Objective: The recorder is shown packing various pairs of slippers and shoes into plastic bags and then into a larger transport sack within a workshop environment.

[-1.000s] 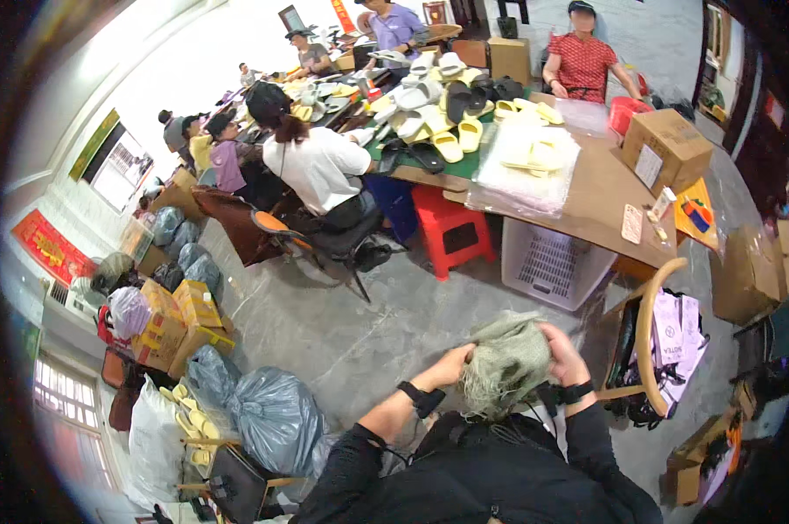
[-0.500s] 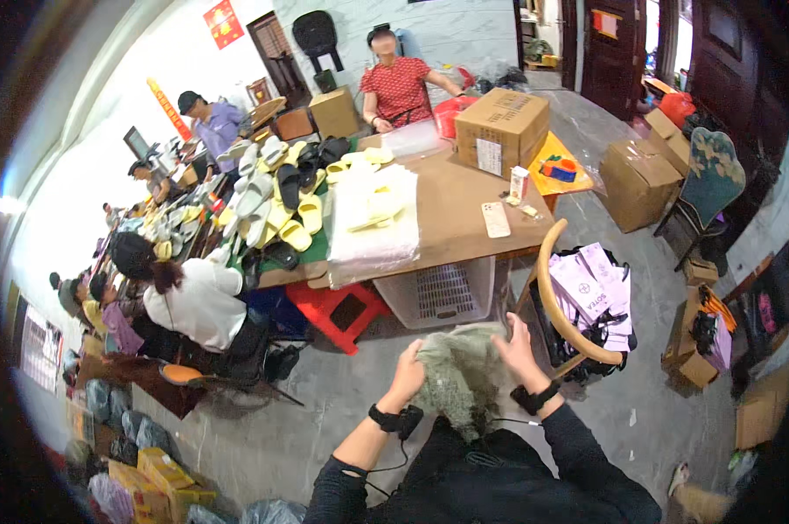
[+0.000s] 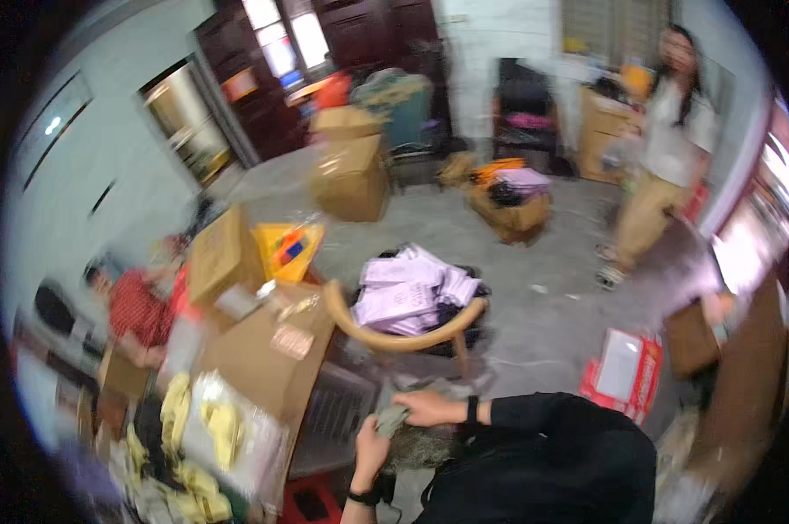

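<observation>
Both hands at chest ht, 2 grips on 1 grey-green cloth bundle (image 3: 403,428). Right hand (image 3: 429,408) fingers closed over top, left hand (image 3: 371,450) clasps below; probably steadying it. Counter (image 3: 263,358) just left.

View swung hard right: long brown work table (image 3: 263,367) with yellow shoe insoles (image 3: 224,428), centre-top earlier, now at lower left. Seated person in red top (image 3: 137,310) shifted from top to left edge. Newly in frame: standing person in white top and tan trousers (image 3: 665,157), far right. Grey-green cloth bundle (image 3: 408,441), held high and bunched before, now low against dark torso; left hand (image 3: 371,447) and right hand (image 3: 425,407) dropped with it, closer together.
</observation>
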{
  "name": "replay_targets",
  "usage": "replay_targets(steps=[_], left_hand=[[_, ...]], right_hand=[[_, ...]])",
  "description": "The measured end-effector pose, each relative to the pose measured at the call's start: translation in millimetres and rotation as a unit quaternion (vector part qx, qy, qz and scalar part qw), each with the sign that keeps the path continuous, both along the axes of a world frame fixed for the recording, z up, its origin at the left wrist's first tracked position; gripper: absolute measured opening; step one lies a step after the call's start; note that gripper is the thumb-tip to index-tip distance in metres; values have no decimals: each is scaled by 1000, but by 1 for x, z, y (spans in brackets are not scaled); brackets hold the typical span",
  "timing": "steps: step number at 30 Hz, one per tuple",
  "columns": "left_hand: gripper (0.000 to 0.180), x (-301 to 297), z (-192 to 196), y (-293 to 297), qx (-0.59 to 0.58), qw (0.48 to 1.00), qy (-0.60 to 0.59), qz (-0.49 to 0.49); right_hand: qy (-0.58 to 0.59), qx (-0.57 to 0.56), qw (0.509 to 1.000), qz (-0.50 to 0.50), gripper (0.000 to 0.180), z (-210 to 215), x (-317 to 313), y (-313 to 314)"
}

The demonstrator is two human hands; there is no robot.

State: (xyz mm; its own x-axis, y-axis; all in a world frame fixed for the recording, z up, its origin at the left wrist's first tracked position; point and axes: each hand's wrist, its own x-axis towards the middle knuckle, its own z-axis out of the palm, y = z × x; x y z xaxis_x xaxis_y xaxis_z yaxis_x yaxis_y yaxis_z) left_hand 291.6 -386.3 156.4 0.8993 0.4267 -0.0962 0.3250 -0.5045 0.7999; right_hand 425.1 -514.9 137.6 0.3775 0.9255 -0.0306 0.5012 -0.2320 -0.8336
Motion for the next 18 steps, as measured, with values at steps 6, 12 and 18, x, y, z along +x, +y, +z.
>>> replay_targets(steps=[6, 12, 18], left_hand=[[26, 34, 58, 3, -243, 921, 230, -198], [29, 52, 73, 2, -349, 894, 105, -259], [38, 76, 67, 19, -437, 875, 96, -185]], right_hand=[[-170, 80, 974, -124, 39, -14, 19, -27], [-208, 74, 926, -308, 34, -44, 27, -66], [153, 93, 963, -202, 22, -65, 77, -70]])
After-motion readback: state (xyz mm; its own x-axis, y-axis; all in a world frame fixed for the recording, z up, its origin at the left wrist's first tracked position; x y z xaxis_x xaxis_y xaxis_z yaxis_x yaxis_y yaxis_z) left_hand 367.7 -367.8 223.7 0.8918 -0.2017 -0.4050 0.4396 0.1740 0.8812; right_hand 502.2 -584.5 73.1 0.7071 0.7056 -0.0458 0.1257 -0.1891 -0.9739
